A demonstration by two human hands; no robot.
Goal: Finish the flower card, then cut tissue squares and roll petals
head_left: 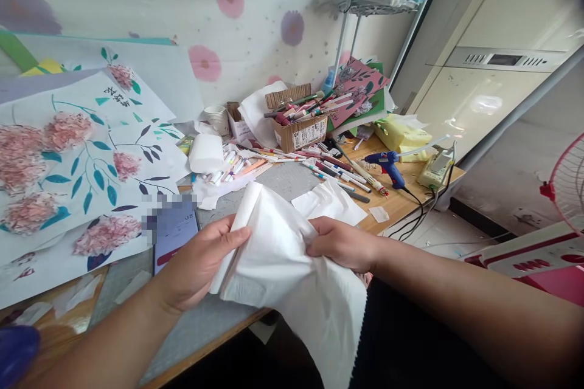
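A sheet of thin white paper (292, 273) stretches between my two hands above the front of the desk. Its left side is rolled or folded into a narrow band, which my left hand (210, 255) pinches with the thumb on top. My right hand (342, 243) grips the middle of the sheet, its fingers curled and bunching the paper into creases. From there the loose part, with a jagged lower edge, hangs down past the desk edge over my dark clothing. A phone (176, 231) lies beside my left hand.
Sheets with pink paper flowers (68, 130) cover the left. Behind my hands are a white roll (206, 153), many loose markers (337, 173) and a cardboard box of pens (298, 130). A blue glue gun (387, 165) and a power strip (435, 167) sit at right. A fan (570, 176) stands beyond.
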